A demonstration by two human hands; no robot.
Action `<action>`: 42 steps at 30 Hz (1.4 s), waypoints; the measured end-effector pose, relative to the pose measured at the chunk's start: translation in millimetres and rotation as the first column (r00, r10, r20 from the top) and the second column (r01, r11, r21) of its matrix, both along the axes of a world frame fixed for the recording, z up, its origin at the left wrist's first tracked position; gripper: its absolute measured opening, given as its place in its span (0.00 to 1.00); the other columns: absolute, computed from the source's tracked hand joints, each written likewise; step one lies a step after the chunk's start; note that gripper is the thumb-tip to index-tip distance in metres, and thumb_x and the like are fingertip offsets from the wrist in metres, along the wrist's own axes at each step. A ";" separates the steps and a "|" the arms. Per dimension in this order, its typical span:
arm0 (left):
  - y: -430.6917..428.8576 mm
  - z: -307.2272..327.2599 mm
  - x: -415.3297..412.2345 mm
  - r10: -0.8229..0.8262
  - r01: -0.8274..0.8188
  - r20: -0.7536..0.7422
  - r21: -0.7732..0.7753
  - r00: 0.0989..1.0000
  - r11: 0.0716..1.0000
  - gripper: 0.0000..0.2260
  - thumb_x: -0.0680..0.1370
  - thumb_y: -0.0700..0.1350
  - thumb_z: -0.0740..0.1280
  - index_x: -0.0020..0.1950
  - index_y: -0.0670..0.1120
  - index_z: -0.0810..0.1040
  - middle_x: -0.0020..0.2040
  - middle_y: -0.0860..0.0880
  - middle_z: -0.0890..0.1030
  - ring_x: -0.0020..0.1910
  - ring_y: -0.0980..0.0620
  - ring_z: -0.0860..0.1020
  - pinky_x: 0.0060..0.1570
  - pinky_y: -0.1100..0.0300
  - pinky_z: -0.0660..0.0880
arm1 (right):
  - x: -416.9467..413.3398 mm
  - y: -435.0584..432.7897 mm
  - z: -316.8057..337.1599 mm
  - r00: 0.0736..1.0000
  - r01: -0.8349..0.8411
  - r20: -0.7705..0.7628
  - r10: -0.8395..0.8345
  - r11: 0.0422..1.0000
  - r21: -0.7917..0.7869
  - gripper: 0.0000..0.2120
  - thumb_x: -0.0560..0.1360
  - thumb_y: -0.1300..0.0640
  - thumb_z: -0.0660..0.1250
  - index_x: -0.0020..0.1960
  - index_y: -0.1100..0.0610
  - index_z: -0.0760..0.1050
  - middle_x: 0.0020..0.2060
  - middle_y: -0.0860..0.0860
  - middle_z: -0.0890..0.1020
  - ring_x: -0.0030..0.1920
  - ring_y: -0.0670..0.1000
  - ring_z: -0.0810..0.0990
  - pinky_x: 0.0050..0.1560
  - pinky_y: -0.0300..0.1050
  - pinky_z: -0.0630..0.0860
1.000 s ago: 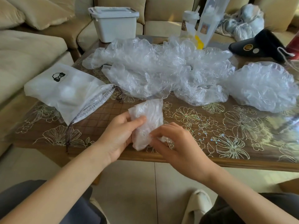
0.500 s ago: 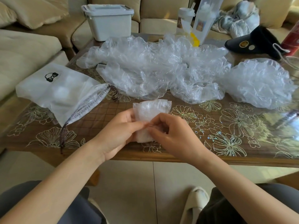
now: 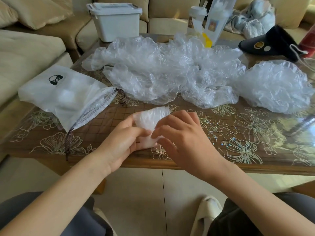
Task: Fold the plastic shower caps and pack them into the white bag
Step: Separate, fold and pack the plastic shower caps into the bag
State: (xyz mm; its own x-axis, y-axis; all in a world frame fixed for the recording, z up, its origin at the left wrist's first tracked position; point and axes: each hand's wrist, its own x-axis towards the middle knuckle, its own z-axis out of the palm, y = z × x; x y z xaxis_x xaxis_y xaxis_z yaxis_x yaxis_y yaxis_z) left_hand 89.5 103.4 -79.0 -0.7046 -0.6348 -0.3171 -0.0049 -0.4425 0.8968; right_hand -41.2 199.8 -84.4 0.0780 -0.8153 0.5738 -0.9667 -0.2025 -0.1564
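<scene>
- Plastic shower cap, folded (image 3: 150,117): held between both hands over the near middle of the table (image 3: 255,133). Its near end is hidden behind fingers, and contact with the tabletop cannot be told.
- Left hand (image 3: 122,142): curled round the cap's left side, gripping it.
- Right hand (image 3: 184,140): fingertips pinched on the cap's right edge, thumb hidden.
- White bag (image 3: 68,94): laid at the left, drawstring mouth turned toward the hands. Pale lumps are dimly seen inside and cannot be identified.
- Loose shower caps (image 3: 162,65): heaped across the far middle, number not countable.
- Single crumpled cap (image 3: 276,86): set right of the heap.
- Red item (image 3: 308,40): far right, cut off by the frame.
</scene>
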 end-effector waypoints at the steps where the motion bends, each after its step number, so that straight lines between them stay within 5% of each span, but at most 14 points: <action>1: 0.6 1.1 0.2 0.000 -0.001 -0.028 -0.025 1.000 1.000 0.18 0.77 0.31 0.60 0.65 0.44 0.72 0.54 0.41 0.82 0.46 0.48 0.83 0.47 0.56 0.81 | -0.3 -0.9 1.6 0.999 0.000 0.053 -0.002 0.999 0.032 0.07 0.72 0.57 0.64 0.45 0.54 0.80 0.42 0.47 0.81 0.47 0.50 0.70 0.48 0.44 0.61; 4: -1.1 1.8 2.5 -0.086 0.078 -0.057 -0.124 0.995 0.989 0.17 0.76 0.42 0.61 0.64 0.44 0.74 0.56 0.41 0.82 0.52 0.45 0.81 0.55 0.50 0.77 | 0.9 -3.1 5.9 0.976 0.008 0.214 -0.045 0.986 0.168 0.10 0.75 0.52 0.61 0.47 0.54 0.80 0.40 0.42 0.80 0.45 0.49 0.72 0.48 0.48 0.65; 8: -4.3 1.1 8.4 -0.271 0.272 0.038 -0.269 0.962 0.924 0.28 0.72 0.61 0.66 0.66 0.45 0.74 0.58 0.42 0.80 0.58 0.45 0.79 0.59 0.52 0.76 | -1.5 -9.8 9.9 0.831 -0.105 0.547 -0.101 0.937 0.332 0.05 0.77 0.57 0.65 0.44 0.52 0.78 0.34 0.40 0.75 0.39 0.44 0.71 0.43 0.43 0.67; 11: -2.6 1.3 10.1 -0.201 0.216 0.079 -0.326 0.976 0.920 0.21 0.72 0.52 0.72 0.62 0.47 0.75 0.56 0.46 0.82 0.56 0.49 0.80 0.56 0.58 0.77 | -2.4 -13.8 10.7 0.738 -0.170 0.664 -0.117 0.921 0.351 0.07 0.77 0.59 0.64 0.41 0.54 0.74 0.34 0.51 0.77 0.35 0.45 0.70 0.38 0.47 0.70; 14: -2.2 -1.5 11.0 -0.101 0.128 0.096 -0.350 0.990 0.928 0.16 0.72 0.49 0.66 0.59 0.45 0.77 0.52 0.46 0.84 0.54 0.50 0.81 0.55 0.55 0.77 | 1.3 -17.6 8.4 0.726 -0.182 0.679 -0.111 0.921 0.345 0.06 0.78 0.56 0.63 0.43 0.53 0.74 0.33 0.48 0.76 0.33 0.44 0.69 0.37 0.46 0.69; 19: -8.7 3.7 16.0 -0.052 0.049 -0.013 -0.164 0.999 0.985 0.18 0.74 0.48 0.61 0.60 0.41 0.77 0.53 0.40 0.82 0.53 0.44 0.81 0.49 0.54 0.80 | 6.6 -28.2 11.3 0.689 -0.070 0.712 -0.133 0.966 0.249 0.04 0.76 0.54 0.67 0.48 0.50 0.73 0.32 0.44 0.74 0.29 0.41 0.70 0.30 0.33 0.65; 25: -22.5 11.6 24.7 0.086 -0.082 -0.143 0.038 0.986 0.996 0.16 0.71 0.46 0.63 0.57 0.42 0.76 0.48 0.40 0.84 0.45 0.43 0.83 0.40 0.54 0.82 | 0.4 -46.0 16.5 0.566 0.080 0.795 -0.219 0.974 0.211 0.03 0.77 0.55 0.65 0.49 0.54 0.74 0.35 0.46 0.77 0.31 0.38 0.74 0.32 0.31 0.70; 29: -31.4 12.1 32.3 0.054 -0.058 -0.033 -0.119 0.998 0.991 0.20 0.72 0.49 0.63 0.60 0.42 0.76 0.53 0.40 0.82 0.50 0.45 0.82 0.42 0.56 0.81 | 14.4 -54.1 16.9 0.324 -0.273 0.914 -0.246 0.901 0.339 0.26 0.70 0.40 0.63 0.61 0.55 0.72 0.49 0.49 0.80 0.48 0.46 0.81 0.46 0.43 0.78; 32: -35.6 13.8 45.4 0.048 -0.018 0.097 -0.281 0.994 0.960 0.15 0.73 0.49 0.64 0.55 0.43 0.79 0.50 0.42 0.83 0.49 0.47 0.82 0.43 0.56 0.81 | 31.4 -61.8 9.4 0.295 -0.357 0.922 -0.250 0.867 0.349 0.11 0.75 0.54 0.68 0.55 0.58 0.74 0.46 0.51 0.80 0.43 0.46 0.79 0.40 0.37 0.75; 35: -39.3 15.3 58.3 0.164 -0.034 0.188 -0.551 0.968 0.834 0.11 0.74 0.55 0.67 0.47 0.47 0.79 0.44 0.48 0.82 0.42 0.53 0.80 0.38 0.63 0.79 | 35.4 -70.7 6.1 0.195 -0.333 0.950 -0.245 0.894 0.299 0.03 0.74 0.64 0.68 0.45 0.60 0.74 0.37 0.54 0.78 0.33 0.46 0.76 0.32 0.35 0.73; 37: -47.2 6.8 66.2 0.437 -0.051 0.172 -0.890 0.883 0.453 0.15 0.72 0.59 0.65 0.49 0.49 0.77 0.48 0.53 0.76 0.44 0.56 0.75 0.41 0.68 0.73 | 37.1 -75.6 5.8 0.151 -0.299 0.951 -0.270 0.904 0.305 0.04 0.74 0.64 0.68 0.42 0.59 0.74 0.36 0.53 0.78 0.30 0.44 0.76 0.28 0.34 0.71; 39: -59.8 -1.8 72.0 0.642 0.090 0.116 -0.993 0.757 0.074 0.23 0.71 0.58 0.65 0.59 0.46 0.74 0.57 0.47 0.71 0.54 0.50 0.70 0.52 0.60 0.71 | 39.8 -80.3 4.7 0.123 -0.259 0.947 -0.298 0.911 0.320 0.04 0.75 0.64 0.67 0.42 0.58 0.74 0.35 0.52 0.78 0.28 0.43 0.76 0.26 0.34 0.70; 40: -66.1 -7.0 70.3 0.684 0.187 0.171 -0.981 0.709 0.051 0.25 0.71 0.55 0.68 0.64 0.44 0.71 0.62 0.43 0.69 0.60 0.46 0.68 0.57 0.52 0.69 | 39.0 -80.7 3.3 0.109 -0.247 0.943 -0.315 0.910 0.333 0.03 0.75 0.64 0.67 0.44 0.58 0.75 0.36 0.52 0.79 0.28 0.43 0.77 0.25 0.34 0.70; 42: -78.4 -13.8 70.1 0.714 0.367 0.367 -0.916 0.597 0.165 0.30 0.74 0.49 0.69 0.73 0.43 0.62 0.73 0.39 0.58 0.71 0.40 0.57 0.67 0.44 0.58 | 39.6 -81.8 2.6 0.091 -0.233 0.938 -0.334 0.909 0.346 0.03 0.74 0.65 0.67 0.48 0.59 0.76 0.38 0.52 0.80 0.29 0.43 0.78 0.25 0.34 0.71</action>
